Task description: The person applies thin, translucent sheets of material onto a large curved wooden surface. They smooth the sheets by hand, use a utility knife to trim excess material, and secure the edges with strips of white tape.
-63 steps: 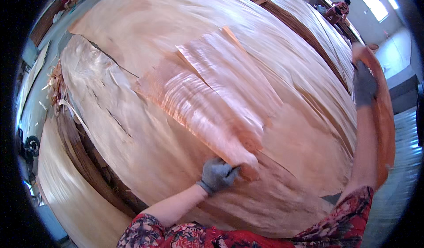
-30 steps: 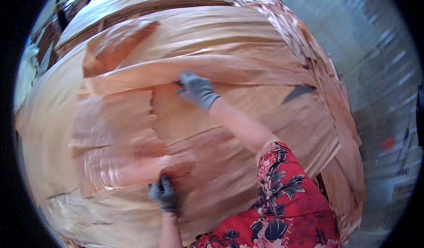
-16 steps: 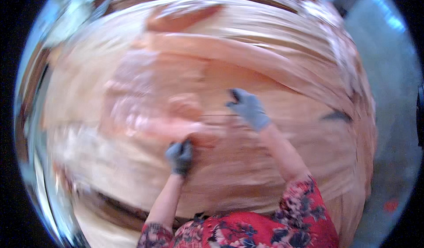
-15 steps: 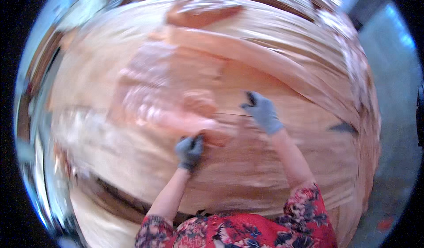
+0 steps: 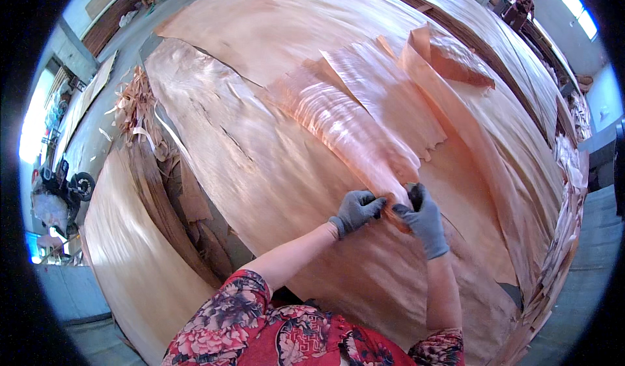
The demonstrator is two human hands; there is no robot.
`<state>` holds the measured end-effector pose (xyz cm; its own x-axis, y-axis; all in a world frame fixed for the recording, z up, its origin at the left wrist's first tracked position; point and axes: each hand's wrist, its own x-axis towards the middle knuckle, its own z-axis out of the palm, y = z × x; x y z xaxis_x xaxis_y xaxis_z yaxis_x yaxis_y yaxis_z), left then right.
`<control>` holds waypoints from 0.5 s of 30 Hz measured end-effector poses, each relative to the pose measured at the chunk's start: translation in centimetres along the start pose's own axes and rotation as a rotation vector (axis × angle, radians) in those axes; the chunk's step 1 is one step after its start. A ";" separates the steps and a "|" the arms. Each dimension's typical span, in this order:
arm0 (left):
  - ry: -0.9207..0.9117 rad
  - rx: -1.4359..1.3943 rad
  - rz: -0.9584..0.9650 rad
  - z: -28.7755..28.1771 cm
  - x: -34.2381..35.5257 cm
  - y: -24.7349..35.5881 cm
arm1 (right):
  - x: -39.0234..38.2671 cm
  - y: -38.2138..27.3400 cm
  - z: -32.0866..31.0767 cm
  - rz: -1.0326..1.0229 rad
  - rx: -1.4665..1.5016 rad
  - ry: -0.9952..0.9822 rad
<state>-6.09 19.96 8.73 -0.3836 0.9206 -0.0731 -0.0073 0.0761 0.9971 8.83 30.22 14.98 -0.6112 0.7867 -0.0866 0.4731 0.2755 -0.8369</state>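
My left hand (image 5: pixel 357 211) and my right hand (image 5: pixel 423 219), both in grey gloves, pinch the near, crumpled end of a pinkish, rippled wood veneer sheet (image 5: pixel 338 128) from either side, close together. Its far part lies on a broad layer of pale veneer (image 5: pixel 228 27), beside a second torn piece (image 5: pixel 377 92). To the right, a long, folded orange-tan strip (image 5: pixel 462 131) runs across the stack, curled up at its far end. Split, darker veneer edges (image 5: pixel 156 190) show along the left side.
Ragged scraps (image 5: pixel 137 105) hang at the stack's left edge, near a motorcycle (image 5: pixel 65 190) on the floor (image 5: pixel 111 118). More veneer stacks (image 5: pixel 111 24) stand at the back left. Another person (image 5: pixel 521 8) is by a further stack at the back right.
My view has swung back round. My right hand was out on the long strip, let it go, came across, and now grips the pink sheet's end beside my left hand.
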 end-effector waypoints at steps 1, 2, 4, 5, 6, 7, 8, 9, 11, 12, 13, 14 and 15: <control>0.010 0.024 0.002 -0.1 0.1 -0.2 | -0.1 -1.3 0.5 -0.045 -0.145 0.011; 0.019 0.048 0.003 -0.3 0.2 -0.4 | -0.1 -2.6 1.0 -0.034 -0.216 0.027; -0.026 0.019 -0.005 -0.2 0.5 0.2 | 0.9 -1.4 1.4 -0.045 -0.157 0.102; -0.079 -0.029 -0.018 -0.3 0.5 0.9 | 1.3 -0.5 1.6 -0.049 -0.128 0.145; -0.129 -0.074 -0.033 -0.7 0.5 1.2 | 1.6 -0.1 1.7 -0.017 -0.063 0.145; -0.122 -0.165 -0.002 -0.9 0.8 0.9 | 1.9 0.2 1.8 0.013 0.002 0.146; -0.116 -0.257 0.029 -1.2 1.1 0.3 | 2.0 0.5 1.7 0.043 0.068 0.148; -0.103 -0.347 0.056 -1.7 1.2 -0.1 | 1.8 0.0 1.7 -0.012 0.072 0.171; 0.009 -0.782 -0.139 -3.2 1.4 2.1 | 0.6 -1.9 1.3 -0.112 0.074 0.239; 0.090 -0.946 -0.214 -4.2 1.6 3.3 | 0.0 -2.8 1.1 -0.129 0.038 0.231; 0.181 -1.114 -0.288 -4.9 2.0 3.9 | -0.7 -3.6 1.0 -0.148 0.000 0.213; 0.230 -1.094 -0.253 -5.3 2.6 3.8 | -1.3 -4.3 0.7 -0.168 -0.039 0.195; 0.284 -1.068 -0.213 -6.0 3.3 3.5 | -1.7 -5.0 0.6 -0.169 -0.139 0.160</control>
<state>-12.91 20.99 12.10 -0.4755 0.7970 -0.3724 -0.8326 -0.2711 0.4830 7.15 27.22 18.96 -0.5861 0.7974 0.1436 0.4623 0.4747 -0.7490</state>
